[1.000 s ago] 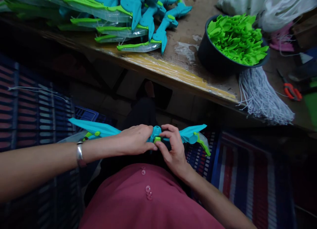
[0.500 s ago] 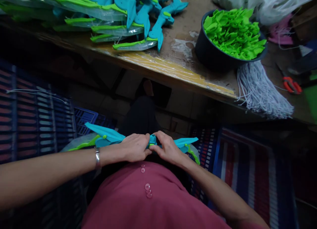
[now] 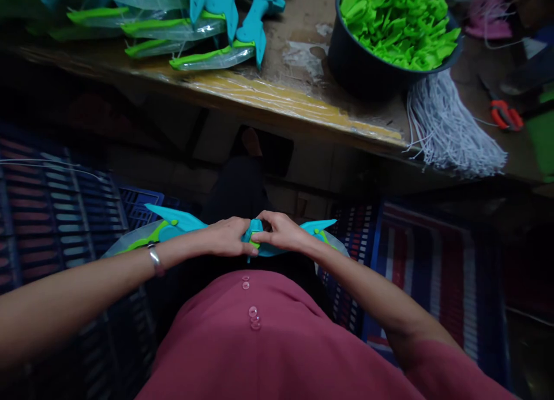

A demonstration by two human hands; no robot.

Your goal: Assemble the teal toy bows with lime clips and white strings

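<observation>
left hand [image 3: 225, 236] and right hand [image 3: 283, 231] grip that blue-green winged piece [image 3: 256, 224]; green bits [image 3: 400, 25] heap the black bowl [image 3: 367, 71] over there.

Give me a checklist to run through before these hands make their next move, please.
1. Left hand holding the blue piece: ok.
2. Right hand on it too: ok, near its middle.
3. Small green part fully seated: cannot tell, partly covered by the hands.
4. Loose green pieces contained: ok, heaped in the dark tub.
5. Orange-handled tool away from the hands: ok, on the table.
6. String bundle well back from the table's front edge: not ok, it lies right at the edge.
</observation>
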